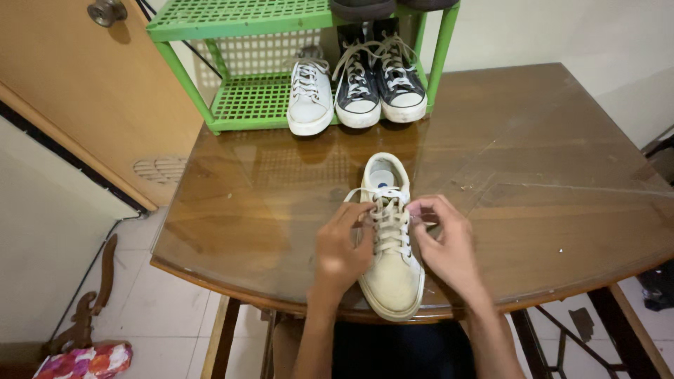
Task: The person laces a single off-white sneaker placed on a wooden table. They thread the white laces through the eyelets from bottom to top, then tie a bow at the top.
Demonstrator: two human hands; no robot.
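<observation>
- While the cream sneaker point(390, 263) lies at the near edge of the glass-topped wooden table point(547, 175), its long axis is seen to run from 6 o'clock (toe, nearest the person) to 12 o'clock (heel opening)
- Left hand point(342, 247) is set at the shoe's 9 o'clock side, fingers curled in and pinched on the white laces point(390, 223)
- Right hand point(445, 242) is set at the 3 o'clock side, fingers likewise closed on a lace end; whether a loop is held there cannot be told
- Both hands are judged about equally near the lacing, which lies between them, just toward 12 o'clock from the knuckles
- At 12 o'clock, well apart from the hands, a green wire shoe rack point(246, 98) is noted on the table's far edge
- On its lower shelf a white sneaker point(309, 98) and a pair of dark canvas sneakers point(379, 88) are stood side by side, toes pointing to 6 o'clock
- A wooden door point(84, 98) is seen at 10 o'clock, and a bright patterned cloth point(88, 360) on the floor at 8 o'clock
</observation>
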